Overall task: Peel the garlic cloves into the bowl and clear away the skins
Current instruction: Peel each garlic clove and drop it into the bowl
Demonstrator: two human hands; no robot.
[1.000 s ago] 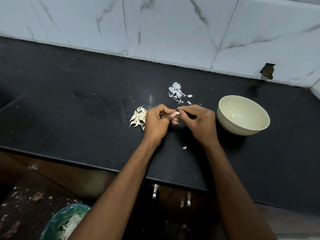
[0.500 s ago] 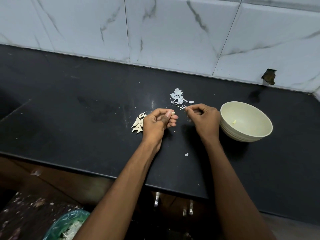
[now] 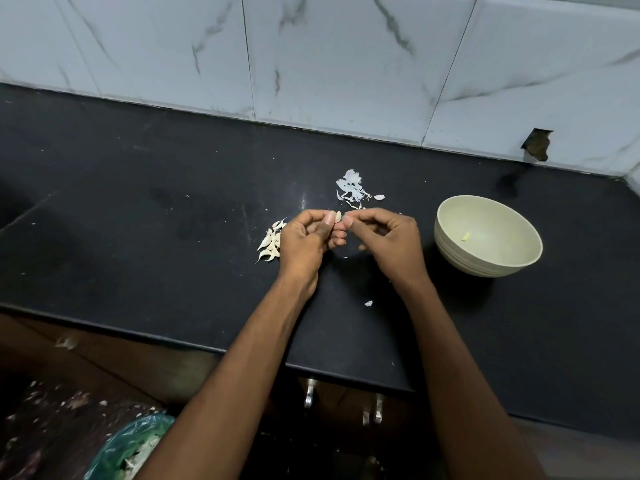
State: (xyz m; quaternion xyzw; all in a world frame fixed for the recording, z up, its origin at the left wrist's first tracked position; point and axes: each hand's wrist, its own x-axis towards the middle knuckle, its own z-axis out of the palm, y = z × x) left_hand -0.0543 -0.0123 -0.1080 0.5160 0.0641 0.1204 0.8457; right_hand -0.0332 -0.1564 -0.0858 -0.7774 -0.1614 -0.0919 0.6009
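Both hands' fingers (image 3: 337,221) pinch one garlic clove (image 3: 338,216), mid-peel. Bowl (image 3: 450,220) right: one clove. Unpeeled pile (image 3: 270,244) left, skins (image 3: 351,188) behind uncleared.

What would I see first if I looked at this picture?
Two hands meet in the middle over the black counter: the left hand pinches a garlic clove, and the right hand picks at it. A pale bowl stands at the right with one small piece inside. White skins lie just behind the hands, and a pile of cloves lies at the left.
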